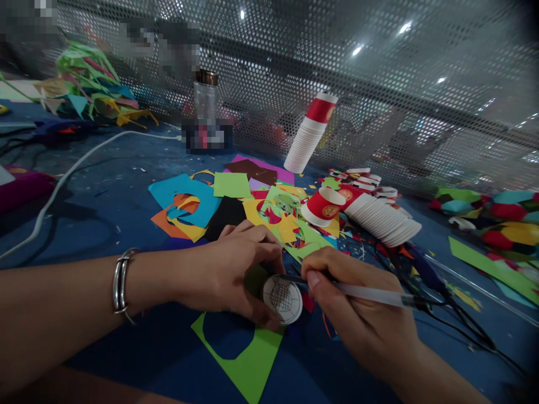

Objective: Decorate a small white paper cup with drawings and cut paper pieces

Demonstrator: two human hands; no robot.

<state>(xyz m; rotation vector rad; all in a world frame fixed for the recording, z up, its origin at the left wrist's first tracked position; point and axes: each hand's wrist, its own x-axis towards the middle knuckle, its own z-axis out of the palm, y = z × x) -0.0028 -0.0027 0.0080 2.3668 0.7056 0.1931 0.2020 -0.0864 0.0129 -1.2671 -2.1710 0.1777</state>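
My left hand, a silver bangle at its wrist, curls round a small white round piece with a dark grid drawn inside a circle on its face. Whether this is a loose disc or the base of a cup, I cannot tell. Something dark green shows in the shadow under the palm. Between thumb and fingers, my right hand grips a pen with a pale, see-through barrel. Its tip meets the upper rim of the white piece. Just below lies a green paper sheet with a round hole cut out.
Coloured paper scraps cover the middle of the blue table. Beyond them are a red-and-white paper cup, a leaning cup stack and a fallen cup stack. A white cable crosses at left; dark cables trail right. Perforated metal mesh stands behind.
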